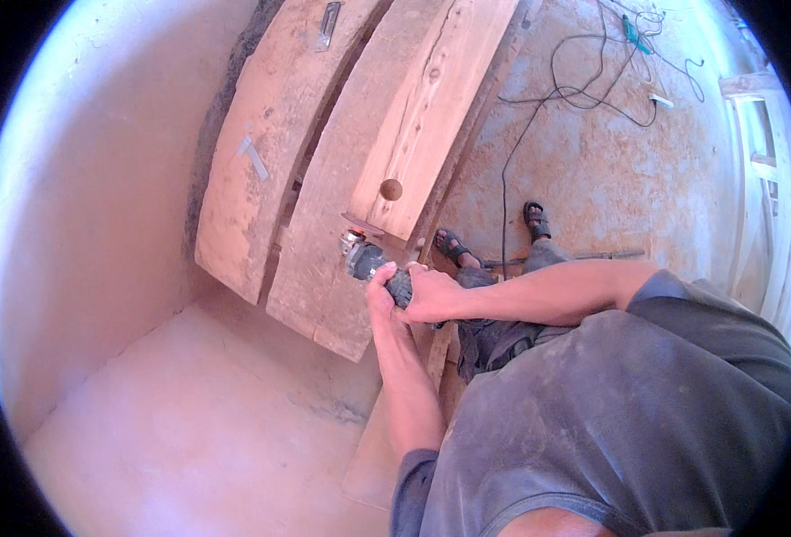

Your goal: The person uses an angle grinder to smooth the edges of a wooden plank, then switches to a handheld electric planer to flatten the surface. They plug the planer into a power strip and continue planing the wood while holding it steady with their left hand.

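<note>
Both hands are wrapped round the dark body of an angle grinder [366, 260]. My left hand [382, 288] holds it from the near left side, and my right hand [429, 294] closes on its rear end from the right. The grinder's thin reddish-brown disc [360, 223] lies at the near end of a pale wooden board [440, 98]. I cannot tell whether disc and wood touch. A round hole [391, 190] sits close to that end, and a long crack runs up the board.
Under the board is a bench of thick, worn planks [324, 300] with a gap between them. A small metal square [254, 157] and a metal tool [328, 25] lie on the left plank. Black cable [505, 179] and a green tool [634, 34] lie on the dusty floor, right.
</note>
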`<control>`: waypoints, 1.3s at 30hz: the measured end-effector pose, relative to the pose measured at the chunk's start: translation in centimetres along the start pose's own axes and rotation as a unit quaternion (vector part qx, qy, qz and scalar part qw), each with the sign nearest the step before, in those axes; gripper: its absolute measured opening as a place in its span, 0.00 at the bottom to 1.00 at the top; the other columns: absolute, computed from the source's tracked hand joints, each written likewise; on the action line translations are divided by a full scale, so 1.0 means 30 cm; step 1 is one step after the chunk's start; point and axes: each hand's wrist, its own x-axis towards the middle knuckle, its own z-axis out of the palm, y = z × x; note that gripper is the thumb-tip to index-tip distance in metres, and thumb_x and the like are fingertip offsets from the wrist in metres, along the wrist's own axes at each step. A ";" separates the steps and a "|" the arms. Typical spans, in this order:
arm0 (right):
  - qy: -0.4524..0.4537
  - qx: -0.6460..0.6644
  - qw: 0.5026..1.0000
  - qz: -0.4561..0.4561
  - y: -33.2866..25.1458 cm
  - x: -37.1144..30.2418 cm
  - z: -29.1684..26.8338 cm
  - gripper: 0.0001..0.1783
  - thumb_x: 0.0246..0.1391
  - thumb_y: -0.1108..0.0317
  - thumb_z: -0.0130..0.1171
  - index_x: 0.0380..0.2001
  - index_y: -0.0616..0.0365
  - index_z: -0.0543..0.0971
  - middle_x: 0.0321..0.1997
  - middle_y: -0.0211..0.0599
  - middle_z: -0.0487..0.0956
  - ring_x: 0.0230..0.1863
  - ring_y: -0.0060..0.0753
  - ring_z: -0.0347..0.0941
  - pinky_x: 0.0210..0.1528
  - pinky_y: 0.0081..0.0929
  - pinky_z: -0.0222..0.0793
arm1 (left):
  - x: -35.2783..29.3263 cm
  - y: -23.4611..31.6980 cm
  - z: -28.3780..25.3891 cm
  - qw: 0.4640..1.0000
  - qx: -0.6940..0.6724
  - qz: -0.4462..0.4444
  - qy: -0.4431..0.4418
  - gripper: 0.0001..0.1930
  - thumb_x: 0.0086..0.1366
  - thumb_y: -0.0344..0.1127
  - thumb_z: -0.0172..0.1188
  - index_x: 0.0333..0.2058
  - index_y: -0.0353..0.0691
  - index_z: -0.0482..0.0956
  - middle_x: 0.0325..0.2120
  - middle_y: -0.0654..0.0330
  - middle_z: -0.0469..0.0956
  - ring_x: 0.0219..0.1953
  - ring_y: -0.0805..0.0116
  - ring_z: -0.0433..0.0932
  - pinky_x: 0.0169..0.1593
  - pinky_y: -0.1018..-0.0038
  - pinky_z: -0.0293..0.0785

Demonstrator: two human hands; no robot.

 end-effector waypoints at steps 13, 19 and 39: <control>0.018 0.002 1.000 -0.008 0.030 -0.043 0.005 0.54 0.40 0.41 0.71 0.59 0.75 0.64 0.50 0.68 0.79 0.50 0.61 0.81 0.53 0.47 0.78 | -0.043 -0.041 0.023 1.000 0.010 0.007 -0.014 0.15 0.57 0.35 0.60 0.36 0.26 0.77 0.35 0.39 0.83 0.35 0.46 0.85 0.46 0.58 0.84; 0.027 -0.003 0.999 -0.018 0.104 -0.113 0.012 0.51 0.40 0.44 0.71 0.56 0.75 0.65 0.49 0.65 0.80 0.50 0.60 0.81 0.52 0.47 0.78 | -0.107 -0.141 0.056 0.999 -0.026 -0.006 -0.034 0.13 0.56 0.33 0.60 0.38 0.33 0.71 0.34 0.39 0.82 0.36 0.43 0.84 0.47 0.55 0.84; 0.033 0.008 0.999 -0.014 0.205 -0.270 0.078 0.45 0.41 0.47 0.72 0.50 0.72 0.65 0.49 0.65 0.78 0.51 0.64 0.80 0.52 0.50 0.78 | -0.217 -0.309 0.047 0.998 -0.039 0.026 -0.046 0.07 0.55 0.31 0.61 0.32 0.35 0.74 0.31 0.42 0.83 0.32 0.46 0.85 0.42 0.57 0.86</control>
